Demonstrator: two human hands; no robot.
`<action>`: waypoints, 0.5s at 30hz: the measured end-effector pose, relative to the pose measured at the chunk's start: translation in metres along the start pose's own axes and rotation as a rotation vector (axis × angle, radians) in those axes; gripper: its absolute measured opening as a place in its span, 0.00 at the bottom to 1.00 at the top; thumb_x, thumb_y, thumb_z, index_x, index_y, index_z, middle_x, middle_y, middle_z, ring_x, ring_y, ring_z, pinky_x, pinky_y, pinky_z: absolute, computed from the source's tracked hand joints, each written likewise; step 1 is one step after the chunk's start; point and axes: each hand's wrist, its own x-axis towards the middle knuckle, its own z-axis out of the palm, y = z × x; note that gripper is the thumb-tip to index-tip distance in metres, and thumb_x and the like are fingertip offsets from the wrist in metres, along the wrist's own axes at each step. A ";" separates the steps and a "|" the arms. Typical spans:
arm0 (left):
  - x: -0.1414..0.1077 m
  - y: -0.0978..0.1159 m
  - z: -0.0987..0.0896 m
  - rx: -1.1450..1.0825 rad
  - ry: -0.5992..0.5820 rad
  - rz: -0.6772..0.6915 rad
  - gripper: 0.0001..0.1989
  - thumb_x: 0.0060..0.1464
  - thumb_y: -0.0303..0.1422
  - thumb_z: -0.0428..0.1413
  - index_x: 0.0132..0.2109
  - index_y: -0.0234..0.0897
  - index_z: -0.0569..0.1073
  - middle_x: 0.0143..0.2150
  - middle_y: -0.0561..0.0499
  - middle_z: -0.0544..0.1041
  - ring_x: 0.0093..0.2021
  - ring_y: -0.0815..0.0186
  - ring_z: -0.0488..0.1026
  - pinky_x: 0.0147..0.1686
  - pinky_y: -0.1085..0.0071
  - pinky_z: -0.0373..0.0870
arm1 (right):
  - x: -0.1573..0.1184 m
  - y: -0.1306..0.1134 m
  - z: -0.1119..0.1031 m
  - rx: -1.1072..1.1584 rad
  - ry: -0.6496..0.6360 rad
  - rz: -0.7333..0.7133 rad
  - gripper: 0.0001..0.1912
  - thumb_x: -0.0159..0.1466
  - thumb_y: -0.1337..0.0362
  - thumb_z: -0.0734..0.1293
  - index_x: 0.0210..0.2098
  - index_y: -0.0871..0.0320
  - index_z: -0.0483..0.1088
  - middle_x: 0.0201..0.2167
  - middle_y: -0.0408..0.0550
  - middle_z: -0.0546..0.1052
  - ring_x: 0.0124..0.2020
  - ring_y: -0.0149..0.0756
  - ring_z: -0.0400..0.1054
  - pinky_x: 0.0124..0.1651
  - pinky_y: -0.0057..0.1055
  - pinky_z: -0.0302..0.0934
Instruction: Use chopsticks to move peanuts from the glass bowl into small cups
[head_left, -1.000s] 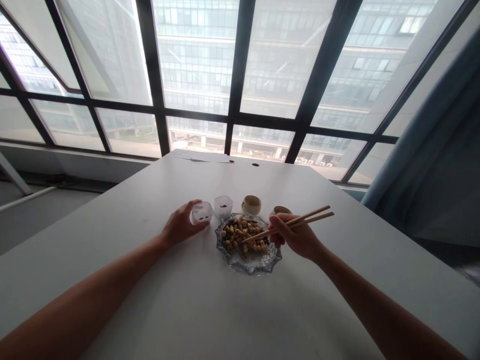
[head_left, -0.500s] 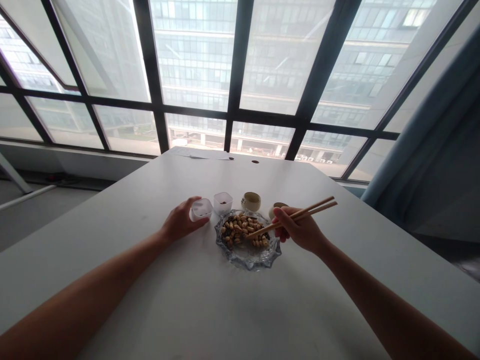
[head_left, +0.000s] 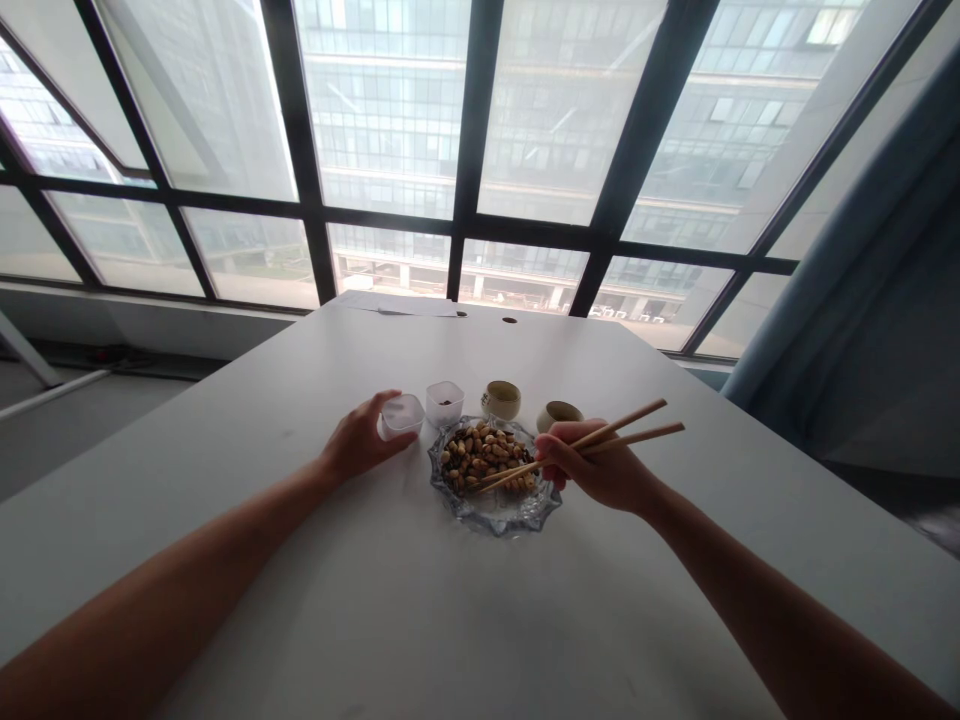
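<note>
A scalloped glass dish [head_left: 499,522] holds a heap of mixed nuts [head_left: 480,455]. My right hand [head_left: 596,465] is closed around a pair of wooden chopsticks [head_left: 626,435], whose tips reach down among the nuts at the dish's front left. To the left of the dish, my left hand [head_left: 369,437] grips a small translucent cup [head_left: 402,416] between thumb and fingers. Right beside it stands a second translucent cup [head_left: 445,404] with a few dark bits inside.
Behind the dish are a round beige cup [head_left: 501,400] and another beige cup [head_left: 559,414], close to my right hand. Papers [head_left: 397,303] lie at the far edge of the white table [head_left: 315,560]. Large windows and a blue curtain [head_left: 840,260] stand beyond.
My right hand has shifted slightly, the chopsticks' tips have moved left and down in the dish, and their rear ends are further apart. My left hand still grips the cup.
</note>
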 end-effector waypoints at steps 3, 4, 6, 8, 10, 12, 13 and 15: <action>0.000 0.001 -0.001 -0.003 -0.005 -0.005 0.32 0.48 0.50 0.60 0.57 0.40 0.68 0.49 0.43 0.80 0.46 0.52 0.79 0.44 0.59 0.77 | -0.001 -0.001 0.003 -0.020 -0.045 -0.028 0.24 0.67 0.48 0.65 0.22 0.58 0.72 0.17 0.47 0.75 0.15 0.31 0.69 0.17 0.25 0.63; 0.000 0.001 -0.001 -0.005 -0.006 -0.006 0.32 0.48 0.50 0.60 0.57 0.40 0.68 0.49 0.43 0.80 0.46 0.52 0.79 0.44 0.59 0.77 | -0.001 -0.001 0.004 -0.014 -0.050 -0.027 0.24 0.67 0.48 0.65 0.22 0.58 0.72 0.17 0.47 0.76 0.15 0.31 0.69 0.17 0.25 0.63; 0.000 0.001 -0.001 -0.007 -0.011 -0.011 0.33 0.48 0.51 0.60 0.57 0.39 0.68 0.49 0.42 0.80 0.47 0.52 0.79 0.45 0.59 0.76 | -0.002 -0.001 0.005 0.021 -0.045 -0.001 0.25 0.66 0.46 0.65 0.23 0.59 0.72 0.17 0.47 0.76 0.15 0.31 0.69 0.17 0.25 0.63; 0.000 0.001 -0.002 -0.010 -0.016 -0.013 0.33 0.48 0.51 0.60 0.57 0.39 0.68 0.49 0.42 0.80 0.46 0.52 0.79 0.46 0.59 0.76 | 0.000 0.000 0.005 0.091 0.016 0.054 0.25 0.63 0.44 0.67 0.23 0.59 0.73 0.16 0.46 0.76 0.14 0.31 0.69 0.15 0.24 0.62; 0.000 0.000 -0.002 -0.012 -0.017 -0.013 0.33 0.48 0.52 0.60 0.57 0.39 0.68 0.49 0.43 0.80 0.46 0.53 0.79 0.45 0.59 0.76 | 0.003 0.003 0.001 0.191 0.162 0.105 0.26 0.60 0.41 0.69 0.24 0.59 0.74 0.15 0.46 0.75 0.12 0.30 0.67 0.14 0.24 0.62; -0.001 0.000 -0.001 -0.011 -0.017 -0.013 0.33 0.48 0.51 0.60 0.57 0.39 0.68 0.49 0.43 0.80 0.46 0.53 0.79 0.45 0.59 0.76 | 0.007 0.007 -0.004 0.324 0.356 0.149 0.27 0.55 0.39 0.72 0.24 0.60 0.74 0.13 0.46 0.74 0.12 0.30 0.65 0.13 0.24 0.61; -0.001 0.000 -0.001 -0.011 -0.017 -0.015 0.33 0.48 0.51 0.60 0.57 0.39 0.68 0.50 0.43 0.80 0.46 0.53 0.79 0.45 0.59 0.76 | 0.010 0.010 -0.007 0.394 0.443 0.174 0.27 0.53 0.40 0.73 0.24 0.60 0.74 0.13 0.46 0.74 0.12 0.29 0.65 0.13 0.24 0.61; -0.001 0.000 -0.001 -0.011 -0.019 -0.016 0.33 0.48 0.51 0.60 0.57 0.39 0.68 0.50 0.43 0.80 0.47 0.53 0.79 0.45 0.59 0.76 | 0.014 0.016 -0.013 0.514 0.566 0.226 0.26 0.51 0.42 0.76 0.23 0.60 0.73 0.13 0.45 0.73 0.13 0.30 0.65 0.13 0.24 0.61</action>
